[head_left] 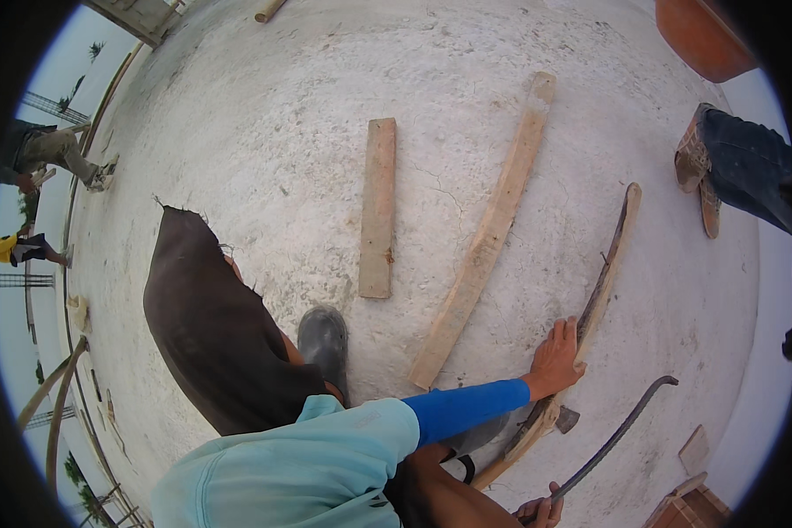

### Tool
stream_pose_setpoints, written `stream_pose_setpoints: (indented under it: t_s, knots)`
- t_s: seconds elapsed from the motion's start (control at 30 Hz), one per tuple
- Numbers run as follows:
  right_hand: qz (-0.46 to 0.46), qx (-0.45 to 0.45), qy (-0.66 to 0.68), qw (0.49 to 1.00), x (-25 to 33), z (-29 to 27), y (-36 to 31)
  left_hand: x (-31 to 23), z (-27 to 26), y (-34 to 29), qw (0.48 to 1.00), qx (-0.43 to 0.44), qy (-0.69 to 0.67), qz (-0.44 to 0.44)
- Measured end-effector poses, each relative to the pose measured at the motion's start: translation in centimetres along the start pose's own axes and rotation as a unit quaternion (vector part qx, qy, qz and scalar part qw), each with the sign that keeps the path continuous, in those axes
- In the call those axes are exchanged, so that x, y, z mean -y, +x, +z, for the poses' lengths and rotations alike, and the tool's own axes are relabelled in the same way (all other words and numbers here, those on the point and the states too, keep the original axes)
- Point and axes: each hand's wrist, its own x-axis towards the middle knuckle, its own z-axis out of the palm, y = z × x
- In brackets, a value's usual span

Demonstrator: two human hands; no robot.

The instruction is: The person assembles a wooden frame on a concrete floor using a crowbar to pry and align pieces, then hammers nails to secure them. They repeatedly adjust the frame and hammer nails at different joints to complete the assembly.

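My left hand (555, 359), at the end of a blue sleeve, grips a long, narrow wooden plank (617, 255) on its near side. The plank stands on edge, with a nail sticking out of its dark face. Low in the view, my right hand (541, 509) is closed round a dark metal bar (612, 444), whose far end is bent into a hook. Beside the plank, between my two hands, sits a small dark grey block (568, 420); its kind is unclear. My knees and dark boot (323, 345) are close by.
Left of the held plank lie a long board (493, 233) and a shorter board (378, 207) on the rough concrete floor (282, 114). A person in jeans (752, 163) stands at right, below an orange container (704, 40). Other people (53, 150) are at far left. A wooden box (691, 506) sits lower right.
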Motion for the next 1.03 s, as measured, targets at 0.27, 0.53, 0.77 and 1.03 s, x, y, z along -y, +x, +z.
stream_pose_setpoints:
  t_s: [0.27, 0.53, 0.77, 1.03]
  knots:
    - [-0.050, -0.011, -0.140, 0.989, 0.8, 4.5, -1.2, -0.7, 5.2, 0.3, 0.998, -0.056, 0.006, 0.008]
    - [-0.080, -0.022, -0.256, 0.963, 3.2, 9.0, -5.6, 2.3, 1.8, -4.3, 0.992, -0.044, 0.110, -0.054]
    - [-0.092, 0.048, -0.242, 0.965, 9.4, 12.0, -8.4, 1.0, -8.0, 1.9, 0.954, -0.220, -0.001, 0.206]
    - [-0.085, 0.118, -0.151, 0.978, 9.2, 17.4, -6.4, 15.4, -36.5, 16.7, 0.867, -0.361, 0.304, -0.160]
